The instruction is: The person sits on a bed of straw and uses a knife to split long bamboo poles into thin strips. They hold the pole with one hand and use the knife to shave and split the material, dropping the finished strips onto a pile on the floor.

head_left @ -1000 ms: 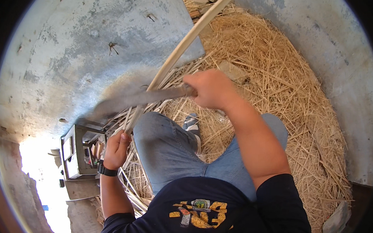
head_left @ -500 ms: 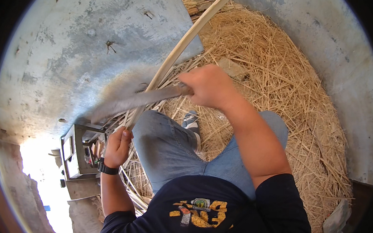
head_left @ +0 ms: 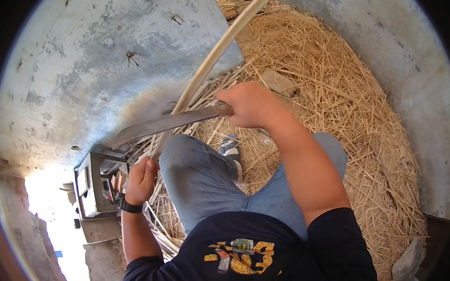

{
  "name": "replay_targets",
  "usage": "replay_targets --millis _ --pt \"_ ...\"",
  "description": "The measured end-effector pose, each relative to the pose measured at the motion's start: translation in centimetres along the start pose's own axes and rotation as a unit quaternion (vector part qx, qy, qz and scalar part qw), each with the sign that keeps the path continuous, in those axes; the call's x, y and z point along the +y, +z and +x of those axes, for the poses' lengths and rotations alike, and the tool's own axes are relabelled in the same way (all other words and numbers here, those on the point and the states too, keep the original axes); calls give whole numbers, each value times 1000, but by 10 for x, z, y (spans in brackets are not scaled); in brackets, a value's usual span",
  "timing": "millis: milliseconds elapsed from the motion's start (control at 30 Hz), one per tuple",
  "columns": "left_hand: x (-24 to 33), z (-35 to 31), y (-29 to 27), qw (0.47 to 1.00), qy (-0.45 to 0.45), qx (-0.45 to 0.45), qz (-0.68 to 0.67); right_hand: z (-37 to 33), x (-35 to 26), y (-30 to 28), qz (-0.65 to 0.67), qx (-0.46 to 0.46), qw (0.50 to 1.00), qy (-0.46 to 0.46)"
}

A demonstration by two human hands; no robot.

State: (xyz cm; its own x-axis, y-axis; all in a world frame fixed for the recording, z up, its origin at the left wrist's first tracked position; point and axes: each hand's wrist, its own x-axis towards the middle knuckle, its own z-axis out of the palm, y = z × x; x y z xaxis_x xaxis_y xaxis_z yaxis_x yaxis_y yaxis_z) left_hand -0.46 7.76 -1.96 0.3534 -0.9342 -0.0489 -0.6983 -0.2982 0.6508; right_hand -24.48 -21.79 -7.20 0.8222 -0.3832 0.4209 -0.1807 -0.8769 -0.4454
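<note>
My right hand [head_left: 249, 105] is closed round the short handle of a machete [head_left: 170, 122]. Its long, dull blade points left and lies across a long pale bamboo strip [head_left: 208, 62]; whether the edge cuts into it I cannot tell. The strip slants from the top of the view down to my left knee. There my left hand [head_left: 142, 181], with a dark watch on the wrist, grips its lower end, thumb along it. The strip's far end runs out of view at the top.
Straw-like shavings [head_left: 333, 85] cover the floor, with a flat stone [head_left: 279, 83] among them. Thin split strips [head_left: 163, 233] lie beside my left leg. A small wooden stand [head_left: 95, 185] is at the left. Weathered walls [head_left: 88, 59] rise on both sides.
The bamboo strip's upper part has shifted slightly left. The machete blade, blurred before, now shows sharply, its tip slightly right. Both hands keep their holds.
</note>
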Motion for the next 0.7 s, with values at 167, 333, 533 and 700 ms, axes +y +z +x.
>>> replay_targets --millis 167,333,533,700 --pt "4 -7 -12 993 40 82 78 -4 34 -30 160 111 950 245" --pt "3 -6 -16 990 41 83 105 -6 39 -38 169 158 928 291" --pt "-13 -1 -7 999 2 25 24 -1 6 -3 40 57 996 64" --pt "-2 -3 -11 995 31 38 91 -5 6 -19 44 8 991 125"
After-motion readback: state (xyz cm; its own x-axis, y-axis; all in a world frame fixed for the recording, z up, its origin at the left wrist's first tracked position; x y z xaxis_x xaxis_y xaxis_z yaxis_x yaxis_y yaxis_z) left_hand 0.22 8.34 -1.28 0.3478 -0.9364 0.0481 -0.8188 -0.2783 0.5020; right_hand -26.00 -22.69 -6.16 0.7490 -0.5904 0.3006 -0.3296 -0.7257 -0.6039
